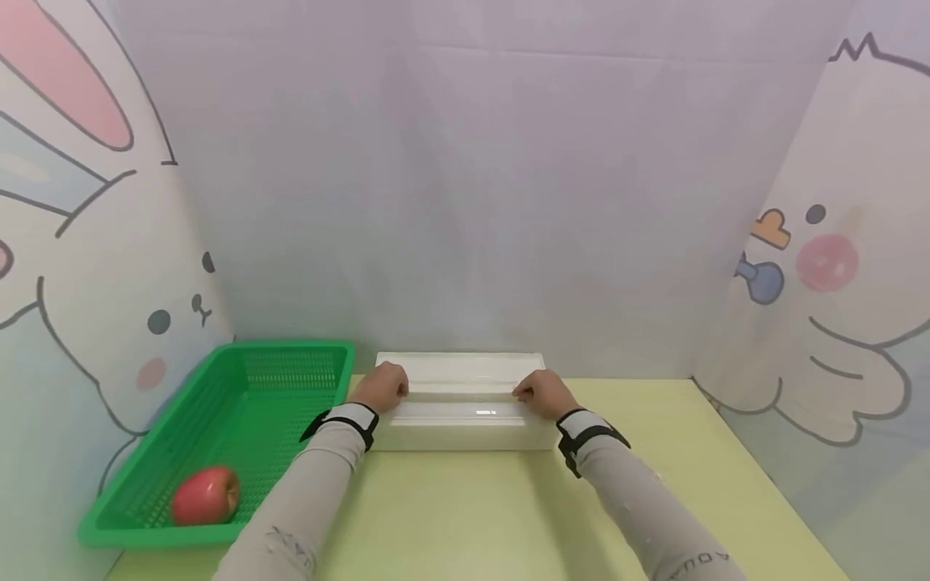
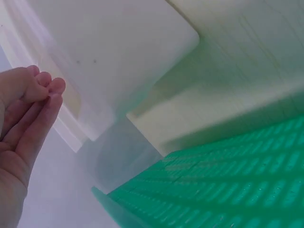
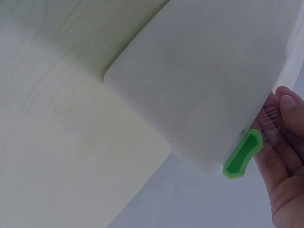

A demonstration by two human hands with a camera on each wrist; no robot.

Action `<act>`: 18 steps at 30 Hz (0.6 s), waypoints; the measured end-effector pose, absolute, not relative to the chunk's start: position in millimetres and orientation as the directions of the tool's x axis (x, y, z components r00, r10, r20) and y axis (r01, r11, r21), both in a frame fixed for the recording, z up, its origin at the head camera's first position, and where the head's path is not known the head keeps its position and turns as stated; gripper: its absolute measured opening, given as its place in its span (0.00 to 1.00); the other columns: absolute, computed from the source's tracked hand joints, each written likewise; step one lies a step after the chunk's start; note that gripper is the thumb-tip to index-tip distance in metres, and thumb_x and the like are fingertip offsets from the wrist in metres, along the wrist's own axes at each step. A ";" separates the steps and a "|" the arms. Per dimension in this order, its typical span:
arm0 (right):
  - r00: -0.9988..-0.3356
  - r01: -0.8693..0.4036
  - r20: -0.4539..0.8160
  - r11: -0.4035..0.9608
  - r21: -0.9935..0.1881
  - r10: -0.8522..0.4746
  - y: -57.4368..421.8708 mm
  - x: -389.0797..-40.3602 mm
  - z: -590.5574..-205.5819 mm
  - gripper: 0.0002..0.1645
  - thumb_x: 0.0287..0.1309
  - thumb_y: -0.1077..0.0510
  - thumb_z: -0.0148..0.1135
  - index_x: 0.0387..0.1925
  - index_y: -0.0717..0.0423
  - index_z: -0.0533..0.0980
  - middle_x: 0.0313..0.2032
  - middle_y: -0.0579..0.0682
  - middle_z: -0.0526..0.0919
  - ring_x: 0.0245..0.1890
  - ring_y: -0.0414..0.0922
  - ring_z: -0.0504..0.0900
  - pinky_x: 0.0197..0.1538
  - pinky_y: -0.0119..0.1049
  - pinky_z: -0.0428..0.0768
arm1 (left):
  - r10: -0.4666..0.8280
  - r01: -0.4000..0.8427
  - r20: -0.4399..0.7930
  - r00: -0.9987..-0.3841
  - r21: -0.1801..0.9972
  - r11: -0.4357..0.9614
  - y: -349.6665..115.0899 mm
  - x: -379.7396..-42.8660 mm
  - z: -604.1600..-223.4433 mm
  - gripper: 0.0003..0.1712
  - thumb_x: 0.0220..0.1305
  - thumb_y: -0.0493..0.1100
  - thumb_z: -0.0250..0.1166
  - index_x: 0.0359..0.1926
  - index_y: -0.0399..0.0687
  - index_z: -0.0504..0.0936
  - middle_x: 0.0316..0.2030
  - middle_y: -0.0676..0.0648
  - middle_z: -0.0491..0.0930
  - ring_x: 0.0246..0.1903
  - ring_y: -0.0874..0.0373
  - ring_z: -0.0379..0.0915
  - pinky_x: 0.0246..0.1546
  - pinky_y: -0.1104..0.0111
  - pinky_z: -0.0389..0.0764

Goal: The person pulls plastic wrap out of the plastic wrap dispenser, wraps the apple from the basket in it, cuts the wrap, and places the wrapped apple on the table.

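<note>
A long white cling film dispenser box stands at the back of the table, its lid raised. My left hand is over the box's left end, thumb and fingertips pinched together at the front of the opening. At the right end, my right hand pinches the edge of clear cling film, which shows wrinkled against the fingers in the right wrist view. A green slide cutter sits on the box's edge beside that hand. The film at my left fingertips is barely visible.
To the left stands a green plastic basket with a red apple inside, its right side close to the box and my left forearm. The pale yellow table meets a cloth backdrop behind and printed cartoon panels at both sides.
</note>
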State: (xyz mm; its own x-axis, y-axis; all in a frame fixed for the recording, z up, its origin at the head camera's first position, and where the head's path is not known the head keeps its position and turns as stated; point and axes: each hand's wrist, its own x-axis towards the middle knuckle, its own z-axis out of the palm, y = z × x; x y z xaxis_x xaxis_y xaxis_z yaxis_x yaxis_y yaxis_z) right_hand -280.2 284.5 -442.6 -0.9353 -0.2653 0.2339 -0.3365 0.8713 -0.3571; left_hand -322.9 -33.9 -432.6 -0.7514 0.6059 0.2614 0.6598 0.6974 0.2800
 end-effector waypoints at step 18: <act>-0.940 -0.331 0.224 0.842 -0.426 -0.256 294.2 -274.9 -436.7 0.07 0.53 0.69 0.64 0.31 0.60 0.86 0.29 0.54 0.88 0.27 0.43 0.84 0.30 0.31 0.81 | 0.609 0.664 0.264 -0.748 0.312 0.680 -45.5 -311.9 -416.1 0.13 0.51 0.20 0.60 0.19 0.35 0.82 0.18 0.46 0.75 0.23 0.59 0.63 0.27 0.68 0.66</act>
State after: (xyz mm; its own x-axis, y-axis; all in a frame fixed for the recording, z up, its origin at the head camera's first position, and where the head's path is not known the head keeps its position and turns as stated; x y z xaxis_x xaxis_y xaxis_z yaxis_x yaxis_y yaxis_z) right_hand -274.9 294.2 -436.7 -0.9402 -0.2564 0.2241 -0.3312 0.8418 -0.4262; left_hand -311.9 -45.5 -416.1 -0.7481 0.6087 0.2644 0.6636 0.6799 0.3121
